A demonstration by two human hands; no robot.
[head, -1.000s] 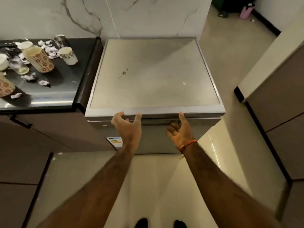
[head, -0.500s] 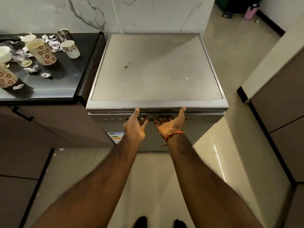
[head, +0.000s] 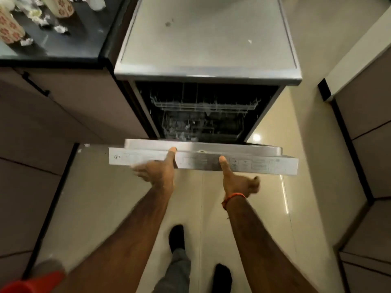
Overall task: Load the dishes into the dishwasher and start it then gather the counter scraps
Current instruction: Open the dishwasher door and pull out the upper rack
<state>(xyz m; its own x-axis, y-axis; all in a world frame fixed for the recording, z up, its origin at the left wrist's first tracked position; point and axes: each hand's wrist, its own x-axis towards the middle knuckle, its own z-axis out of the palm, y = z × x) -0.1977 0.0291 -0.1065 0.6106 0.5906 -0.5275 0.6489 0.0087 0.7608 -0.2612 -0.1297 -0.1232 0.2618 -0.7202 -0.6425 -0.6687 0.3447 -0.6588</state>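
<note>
Since half second ago: dishwasher door (head: 203,160) swung down from shut to nearly level, racks (head: 204,106) now exposed inside. Left hand (head: 157,173) gripping door's top edge, thumb on control strip, fingers beneath. Right hand (head: 238,180) gripping likewise, thumb up. Patterned cups (head: 9,26) and paper scraps (head: 60,28) on dark counter (head: 69,50), upper left.

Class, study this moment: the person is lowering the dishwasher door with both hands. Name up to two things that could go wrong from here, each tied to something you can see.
1. The left hand and right hand hold the door only at its top edge, thumbs on top; a slip could let it drop.
2. One foot is on the floor near the door; the door could strike the leg as it comes down.
</note>
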